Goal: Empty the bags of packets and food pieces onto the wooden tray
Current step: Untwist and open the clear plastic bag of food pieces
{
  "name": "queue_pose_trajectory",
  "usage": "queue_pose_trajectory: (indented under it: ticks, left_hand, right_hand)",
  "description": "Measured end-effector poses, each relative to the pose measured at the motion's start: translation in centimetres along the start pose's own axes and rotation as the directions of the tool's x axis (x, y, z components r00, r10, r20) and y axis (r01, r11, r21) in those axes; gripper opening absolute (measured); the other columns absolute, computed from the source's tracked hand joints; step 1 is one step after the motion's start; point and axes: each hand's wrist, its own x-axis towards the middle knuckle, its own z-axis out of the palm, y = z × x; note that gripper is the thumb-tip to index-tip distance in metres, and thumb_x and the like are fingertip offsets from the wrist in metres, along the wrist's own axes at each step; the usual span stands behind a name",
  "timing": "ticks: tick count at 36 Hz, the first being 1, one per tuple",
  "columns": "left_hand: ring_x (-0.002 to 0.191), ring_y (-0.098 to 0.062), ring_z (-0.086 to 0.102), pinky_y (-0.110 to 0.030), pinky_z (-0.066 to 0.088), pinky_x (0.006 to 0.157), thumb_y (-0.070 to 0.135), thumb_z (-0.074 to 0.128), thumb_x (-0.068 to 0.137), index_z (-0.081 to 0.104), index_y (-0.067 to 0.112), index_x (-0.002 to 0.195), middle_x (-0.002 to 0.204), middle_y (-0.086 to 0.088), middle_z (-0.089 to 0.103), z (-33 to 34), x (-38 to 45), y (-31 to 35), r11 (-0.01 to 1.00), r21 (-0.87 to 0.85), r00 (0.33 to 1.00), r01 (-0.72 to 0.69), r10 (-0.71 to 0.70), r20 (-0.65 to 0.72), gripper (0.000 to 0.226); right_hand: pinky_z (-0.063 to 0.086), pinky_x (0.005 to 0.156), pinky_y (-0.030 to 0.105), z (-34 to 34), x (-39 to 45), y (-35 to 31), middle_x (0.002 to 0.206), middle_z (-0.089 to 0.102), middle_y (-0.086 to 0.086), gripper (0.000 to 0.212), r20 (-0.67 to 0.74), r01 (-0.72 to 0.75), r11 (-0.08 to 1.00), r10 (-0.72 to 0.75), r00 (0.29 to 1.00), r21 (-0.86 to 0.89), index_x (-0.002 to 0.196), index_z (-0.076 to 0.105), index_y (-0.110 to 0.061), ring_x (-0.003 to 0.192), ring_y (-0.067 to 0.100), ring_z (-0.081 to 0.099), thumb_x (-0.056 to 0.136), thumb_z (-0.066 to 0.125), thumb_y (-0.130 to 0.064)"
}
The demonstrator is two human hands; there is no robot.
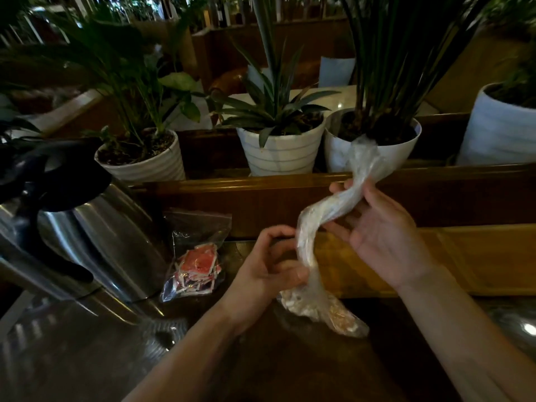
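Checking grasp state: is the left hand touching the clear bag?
Touching. The head view shows the left hand with fingers closed around the twisted neck of the clear bag.

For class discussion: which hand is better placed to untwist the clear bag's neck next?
Probably the right hand: its fingers hold the twisted neck of the clear bag, while the left hand grips lower, above the food.
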Motion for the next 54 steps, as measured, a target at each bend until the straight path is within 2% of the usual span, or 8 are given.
queue_pose_trajectory:
  ticks: [7,11,16,23,30,41,45,54]
  left_hand:
    - [0.096,-0.039,0.067,-0.049,0.058,0.085,0.010,0.079,0.073,0.066,0.008,0.110,0.100,-0.019,0.071,1.1,1.4,1.6,0.986,0.167,0.994,-0.007,0.025,-0.108,0.039]
    - [0.093,-0.031,0.071,-0.042,0.060,0.078,0.011,0.073,0.082,0.064,0.011,0.112,0.103,-0.014,0.072,1.2,1.8,2.1,0.976,0.217,0.984,-0.024,0.062,-0.167,0.031]
    - [0.094,-0.024,0.072,-0.037,0.062,0.076,0.016,0.071,0.083,0.065,0.014,0.108,0.102,-0.008,0.072,1.5,2.3,2.6,0.907,0.411,0.970,-0.089,0.172,-0.170,0.027]
    - [0.090,-0.011,0.073,-0.018,0.057,0.068,0.016,0.063,0.090,0.064,0.019,0.108,0.099,0.001,0.075,0.4,1.8,2.5,0.910,0.414,0.987,0.003,0.064,-0.148,0.018]
    - [0.097,-0.014,0.071,-0.036,0.054,0.092,0.019,0.074,0.080,0.070,0.011,0.100,0.102,-0.004,0.075,-2.3,1.4,2.5,0.801,0.570,0.980,0.184,-0.196,-0.041,0.022]
    - [0.078,-0.014,0.069,-0.027,0.058,0.069,0.025,0.063,0.089,0.065,0.020,0.096,0.088,-0.001,0.072,-2.5,0.4,-0.3,0.860,0.507,0.958,0.058,0.095,-0.271,0.008]
    - [0.057,-0.006,0.058,-0.018,0.050,0.055,0.024,0.063,0.090,0.064,0.015,0.082,0.065,0.007,0.065,-1.5,0.7,-1.6,0.847,0.532,0.871,-0.019,0.275,-0.407,0.012]
    - [0.058,-0.010,0.048,-0.019,0.043,0.055,0.022,0.051,0.099,0.060,0.006,0.080,0.064,0.000,0.052,0.5,2.3,-3.8,0.924,0.380,0.899,-0.033,0.193,-0.392,0.026]
  right_hand:
    - [0.050,0.095,0.047,1.2,0.2,0.4,0.127,0.065,0.005,0.051,0.070,-0.026,0.961,0.047,0.996,-0.274,0.134,0.053,-0.019,0.118,0.026,0.061,0.089,0.056,-0.043]
    - [0.053,0.091,0.037,0.2,-1.4,1.2,0.118,0.067,-0.015,0.061,-0.006,-0.145,0.582,0.234,0.972,-0.800,0.123,0.057,-0.041,0.107,0.007,0.065,0.068,0.083,-0.038]
    - [0.054,0.073,0.019,0.1,-2.4,2.3,0.095,0.075,-0.013,0.021,0.040,-0.066,0.397,0.253,0.967,-0.915,0.100,0.069,-0.025,0.087,0.001,0.070,0.081,0.074,-0.021]
    - [0.049,0.079,0.023,-1.7,-3.1,2.5,0.093,0.075,-0.009,0.013,-0.036,-0.087,0.477,0.116,0.993,-0.874,0.098,0.073,-0.025,0.087,0.004,0.070,0.090,0.064,-0.023]
    - [0.048,0.084,0.029,-4.0,-4.2,2.5,0.100,0.075,-0.005,0.023,-0.139,-0.175,0.615,0.106,0.985,-0.769,0.104,0.074,-0.023,0.096,0.009,0.069,0.095,0.054,-0.017]
    - [0.053,0.062,0.018,-5.6,-5.0,2.2,0.088,0.075,-0.006,0.017,-0.195,-0.058,0.591,-0.171,0.966,-0.805,0.097,0.071,-0.022,0.079,0.006,0.071,0.094,0.056,-0.017]
    - [0.058,0.068,0.041,-6.3,-5.9,2.4,0.089,0.073,0.000,0.014,-0.165,0.015,0.520,-0.298,0.940,-0.854,0.093,0.067,-0.030,0.077,0.019,0.070,0.093,0.055,-0.024]
    - [0.044,0.045,0.031,-9.2,-7.1,1.0,0.058,0.066,0.001,0.019,-0.224,-0.067,0.421,-0.336,0.915,-0.905,0.083,0.066,-0.029,0.043,0.010,0.055,0.080,0.058,-0.045]
